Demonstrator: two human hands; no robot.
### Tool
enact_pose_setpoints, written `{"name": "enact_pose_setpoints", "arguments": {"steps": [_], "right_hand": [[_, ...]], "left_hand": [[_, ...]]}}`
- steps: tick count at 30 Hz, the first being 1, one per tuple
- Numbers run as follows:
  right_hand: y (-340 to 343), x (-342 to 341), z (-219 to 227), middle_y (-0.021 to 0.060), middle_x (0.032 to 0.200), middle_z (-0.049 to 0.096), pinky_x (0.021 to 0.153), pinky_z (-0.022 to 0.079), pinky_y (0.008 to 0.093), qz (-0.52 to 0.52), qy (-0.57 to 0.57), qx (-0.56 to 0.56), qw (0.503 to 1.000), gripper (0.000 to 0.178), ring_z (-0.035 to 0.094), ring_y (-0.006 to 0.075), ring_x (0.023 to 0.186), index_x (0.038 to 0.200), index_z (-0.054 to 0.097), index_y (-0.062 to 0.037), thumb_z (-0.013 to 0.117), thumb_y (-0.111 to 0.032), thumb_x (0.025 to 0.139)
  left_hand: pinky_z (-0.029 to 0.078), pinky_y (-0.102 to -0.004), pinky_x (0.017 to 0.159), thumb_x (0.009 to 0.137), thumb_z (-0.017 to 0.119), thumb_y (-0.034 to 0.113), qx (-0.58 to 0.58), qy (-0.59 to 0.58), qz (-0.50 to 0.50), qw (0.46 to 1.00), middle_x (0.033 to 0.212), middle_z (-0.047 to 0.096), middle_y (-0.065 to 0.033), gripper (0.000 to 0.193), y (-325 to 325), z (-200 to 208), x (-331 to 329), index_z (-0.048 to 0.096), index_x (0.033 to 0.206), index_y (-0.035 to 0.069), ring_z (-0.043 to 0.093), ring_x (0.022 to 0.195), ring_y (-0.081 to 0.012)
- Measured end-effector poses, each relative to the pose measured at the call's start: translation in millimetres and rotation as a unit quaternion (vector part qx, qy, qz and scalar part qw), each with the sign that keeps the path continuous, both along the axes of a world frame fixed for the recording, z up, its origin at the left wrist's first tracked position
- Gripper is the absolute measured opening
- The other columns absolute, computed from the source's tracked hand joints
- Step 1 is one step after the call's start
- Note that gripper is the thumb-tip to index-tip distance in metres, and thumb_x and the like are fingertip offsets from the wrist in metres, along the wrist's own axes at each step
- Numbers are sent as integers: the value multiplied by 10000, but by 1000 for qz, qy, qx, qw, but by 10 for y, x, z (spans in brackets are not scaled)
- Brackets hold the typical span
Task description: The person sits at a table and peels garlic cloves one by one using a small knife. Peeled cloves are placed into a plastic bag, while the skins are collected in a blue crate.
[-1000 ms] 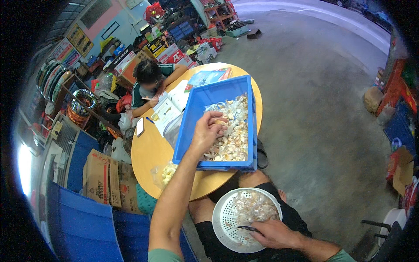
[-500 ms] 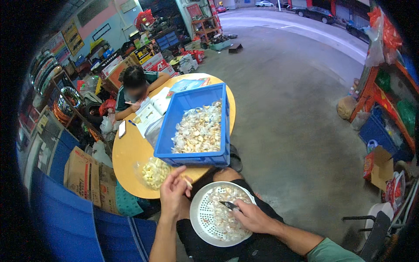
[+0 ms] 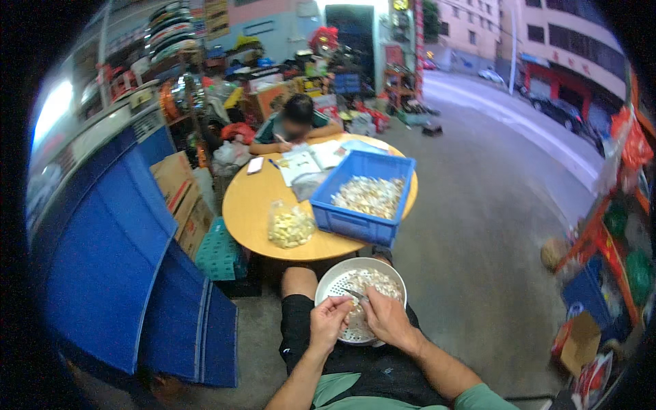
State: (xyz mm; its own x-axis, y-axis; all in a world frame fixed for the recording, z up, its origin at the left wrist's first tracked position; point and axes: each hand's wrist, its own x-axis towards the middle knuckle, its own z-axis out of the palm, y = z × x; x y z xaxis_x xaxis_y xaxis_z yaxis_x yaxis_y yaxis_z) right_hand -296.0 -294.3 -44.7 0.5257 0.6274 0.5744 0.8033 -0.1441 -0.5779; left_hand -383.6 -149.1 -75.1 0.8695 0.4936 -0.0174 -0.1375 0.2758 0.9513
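Left hand (image 3: 329, 322) pinches a clove (image 3: 351, 305) over the colander (image 3: 324, 284); right hand (image 3: 391, 321) grips a knife (image 3: 355, 294). Past the colander, bagged cloves (image 3: 290, 232) look peeled; the bin (image 3: 352, 224) seems unfinished.

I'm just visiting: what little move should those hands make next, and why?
Probably a light scrape of the small knife against the small piece that the left hand seems to pinch. The right hand holds the knife close by, and the white perforated bowl lies beneath with papery scraps in it, so anything scraped off would likely land there.
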Motion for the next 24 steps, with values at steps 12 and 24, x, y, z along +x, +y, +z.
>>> {"name": "enact_pose_setpoints", "arguments": {"steps": [12,24], "right_hand": [[88,-174,270,271,956,686,769,547,467,2,69,-130,989,368,675,448,897,1203,583,-5,611,-245,925],[108,-135,161,189,683,570,571,452,390,37,11,-29,999,160,576,333,602,869,527,-9,665,-90,878]], "left_hand": [[538,-227,656,956,663,105,-63,-126,-56,988,1028,691,-74,249,39,-143,-139,645,1162,-33,660,811,-119],[544,-229,669,935,675,60,21,-106,-104,989,1006,698,-70,279,137,-114,-159,650,1191,-47,627,724,-85]]}}
